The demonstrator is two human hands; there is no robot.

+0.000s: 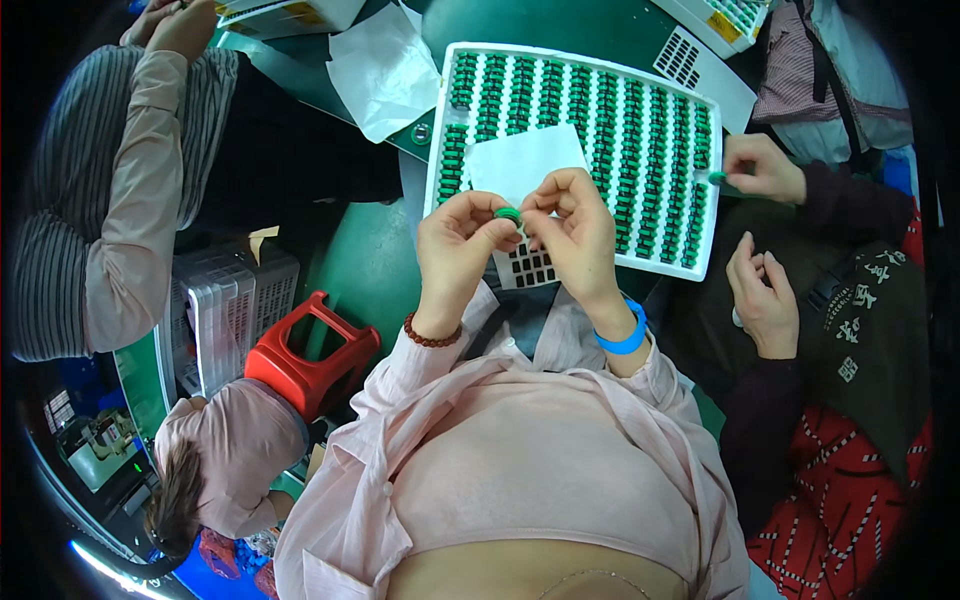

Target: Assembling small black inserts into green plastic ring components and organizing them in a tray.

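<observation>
My left hand [452, 250] pinches a small round green part [508, 214] with a dark side between thumb and fingertips. Right beside it, my right hand [572, 228] has thumb and forefinger pressed together close to the part; whatever sits in that pinch is too small to make out. Under both hands lies a white label sheet [527, 165], and black rectangular labels [530, 268] show on its lower portion. Beneath the sheet, a white foam tray [572, 57] holds many green-and-black parts standing in long rows.
On the right, a co-worker's hand [765, 170] holds another green part by the tray's edge; their other hand [768, 300] is nearer. Another label sheet [700, 75] and white paper [383, 75] lie on the green table [340, 255]. A red stool [312, 350] and plastic crate [215, 310] stand left.
</observation>
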